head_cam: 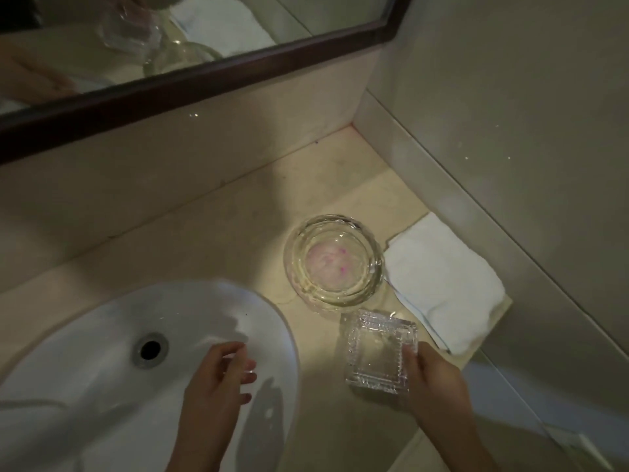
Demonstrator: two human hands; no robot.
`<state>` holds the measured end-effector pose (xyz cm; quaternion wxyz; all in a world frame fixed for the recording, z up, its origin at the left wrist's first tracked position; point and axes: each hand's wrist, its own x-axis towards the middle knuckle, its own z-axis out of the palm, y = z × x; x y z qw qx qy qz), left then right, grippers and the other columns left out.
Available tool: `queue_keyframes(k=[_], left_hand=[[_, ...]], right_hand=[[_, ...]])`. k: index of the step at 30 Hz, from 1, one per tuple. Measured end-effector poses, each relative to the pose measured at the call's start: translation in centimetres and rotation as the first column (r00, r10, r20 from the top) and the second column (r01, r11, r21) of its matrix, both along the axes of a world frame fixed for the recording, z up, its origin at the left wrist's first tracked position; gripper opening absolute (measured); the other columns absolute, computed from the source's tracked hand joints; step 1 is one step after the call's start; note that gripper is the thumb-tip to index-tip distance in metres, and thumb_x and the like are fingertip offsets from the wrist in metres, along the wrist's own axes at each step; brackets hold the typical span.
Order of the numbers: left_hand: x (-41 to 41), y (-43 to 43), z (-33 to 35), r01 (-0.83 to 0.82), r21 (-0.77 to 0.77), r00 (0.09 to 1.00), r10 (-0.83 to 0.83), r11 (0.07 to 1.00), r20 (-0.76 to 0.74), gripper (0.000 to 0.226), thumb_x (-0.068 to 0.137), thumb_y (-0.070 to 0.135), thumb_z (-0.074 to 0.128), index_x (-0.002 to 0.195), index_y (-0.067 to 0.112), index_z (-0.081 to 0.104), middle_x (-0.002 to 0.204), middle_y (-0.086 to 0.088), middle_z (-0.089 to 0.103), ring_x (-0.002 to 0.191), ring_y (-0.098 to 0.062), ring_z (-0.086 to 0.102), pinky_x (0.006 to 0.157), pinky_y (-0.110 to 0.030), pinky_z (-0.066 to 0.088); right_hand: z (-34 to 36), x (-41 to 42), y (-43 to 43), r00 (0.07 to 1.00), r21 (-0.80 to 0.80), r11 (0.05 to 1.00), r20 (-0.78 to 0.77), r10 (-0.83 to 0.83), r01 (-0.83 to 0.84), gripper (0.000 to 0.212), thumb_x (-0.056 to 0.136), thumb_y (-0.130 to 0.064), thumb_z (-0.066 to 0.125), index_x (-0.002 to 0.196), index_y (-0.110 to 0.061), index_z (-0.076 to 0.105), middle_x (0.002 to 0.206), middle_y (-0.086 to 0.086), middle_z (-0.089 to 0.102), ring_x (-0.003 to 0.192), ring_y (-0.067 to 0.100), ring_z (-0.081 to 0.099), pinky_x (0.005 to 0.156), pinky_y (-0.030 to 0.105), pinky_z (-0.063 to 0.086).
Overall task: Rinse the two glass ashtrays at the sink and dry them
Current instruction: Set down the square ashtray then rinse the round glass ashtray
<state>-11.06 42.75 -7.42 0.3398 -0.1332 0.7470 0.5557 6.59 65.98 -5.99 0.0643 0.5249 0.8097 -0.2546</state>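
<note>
A square cut-glass ashtray (379,352) sits at the counter's front edge, and my right hand (435,379) grips its right side. Behind it stands a round clear glass ashtray (335,262) with pink stains on its bottom, untouched. My left hand (218,376) hovers over the right part of the white sink basin (85,335), fingers loosely curled and holding nothing. A folded white towel (442,284) lies on the counter to the right of both ashtrays.
The beige counter (211,240) runs back to a wall with a dark-framed mirror (190,76) above it. The sink drain (150,349) is left of my left hand. A tiled wall (527,131) closes the right side.
</note>
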Motion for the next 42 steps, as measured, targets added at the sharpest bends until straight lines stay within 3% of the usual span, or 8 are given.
queue_keyframes(k=[12,16,23,28,32,35,38,42], left_hand=[[0.5,1.1,-0.7,0.03,-0.032,0.999,-0.03,0.999,-0.009,0.015,0.103,0.014,0.057,0.106,0.024,0.068,0.091,-0.008,0.078,0.09,-0.027,0.075,0.072,-0.041,0.058],[0.7,1.5,-0.5,0.034,-0.019,0.999,-0.034,0.999,-0.007,0.016,0.103,0.014,0.058,0.106,0.025,0.069,0.09,-0.007,0.078,0.09,-0.025,0.075,0.071,-0.039,0.058],[0.8,1.9,-0.2,0.035,-0.015,0.999,-0.035,0.999,-0.008,0.017,0.102,0.013,0.058,0.104,0.027,0.069,0.089,-0.005,0.079,0.089,-0.023,0.076,0.07,-0.036,0.057],[0.7,1.7,0.0,0.038,-0.017,0.999,-0.038,0.999,-0.013,0.017,0.102,0.014,0.058,0.105,0.027,0.069,0.088,-0.004,0.079,0.088,-0.021,0.076,0.071,-0.037,0.059],[0.6,1.6,-0.1,0.014,-0.032,1.0,-0.014,0.999,-0.006,0.019,0.101,0.013,0.059,0.103,0.029,0.07,0.082,-0.002,0.079,0.088,-0.022,0.076,0.07,-0.037,0.058],[0.5,1.4,0.0,0.001,-0.031,1.0,-0.001,1.0,0.004,0.02,0.101,0.015,0.059,0.102,0.031,0.07,0.081,0.003,0.079,0.087,-0.02,0.076,0.071,-0.038,0.058],[0.4,1.2,0.2,-0.003,-0.022,1.0,0.003,1.0,0.005,0.019,0.101,0.016,0.059,0.102,0.032,0.069,0.082,0.006,0.079,0.086,-0.017,0.075,0.071,-0.037,0.059],[0.4,1.2,0.1,-0.009,-0.026,1.0,0.009,1.0,0.007,0.02,0.1,0.015,0.059,0.102,0.032,0.07,0.082,0.005,0.079,0.085,-0.017,0.076,0.07,-0.035,0.057]], right_hand=[[-1.2,0.3,1.7,0.996,0.073,0.996,-0.071,0.049,-0.044,0.047,0.101,-0.028,0.067,0.062,-0.023,0.041,0.049,-0.003,0.042,0.053,0.022,0.048,0.056,0.039,0.037],[-1.0,0.1,1.8,0.991,0.068,0.995,-0.112,0.079,-0.072,0.032,0.1,-0.03,0.067,0.072,-0.032,0.052,0.053,-0.009,0.054,0.059,0.008,0.055,0.057,0.025,0.04],[1.9,-1.6,3.1,0.996,0.034,0.999,0.087,0.036,-0.039,0.038,0.099,-0.059,0.057,0.086,-0.027,0.072,0.075,-0.01,0.073,0.082,0.023,0.071,0.073,0.037,0.052],[4.6,-4.7,4.1,0.983,0.162,0.986,-0.175,0.059,-0.031,0.041,0.102,-0.055,0.056,0.097,-0.02,0.077,0.082,-0.006,0.073,0.079,0.022,0.068,0.073,0.035,0.046],[3.6,-10.2,6.0,0.964,-0.068,0.997,-0.265,0.025,-0.044,0.044,0.095,-0.062,0.061,0.115,-0.024,0.072,0.095,-0.005,0.077,0.085,0.023,0.075,0.084,0.043,0.059],[2.0,-13.4,7.9,0.99,-0.11,0.99,-0.121,0.079,-0.093,0.06,0.089,-0.069,0.063,0.126,-0.022,0.065,0.099,0.006,0.079,0.091,0.03,0.076,0.089,0.045,0.058],[1.8,-14.7,8.8,0.99,-0.177,0.98,-0.12,0.068,-0.089,0.046,0.089,-0.064,0.072,0.11,-0.023,0.071,0.089,0.004,0.079,0.075,0.028,0.078,0.08,0.045,0.061],[1.4,-15.1,9.7,0.985,-0.289,0.955,-0.173,0.02,-0.071,0.034,0.086,-0.05,0.082,0.1,-0.021,0.071,0.082,0.005,0.077,0.044,0.017,0.064,0.048,0.032,0.055]])
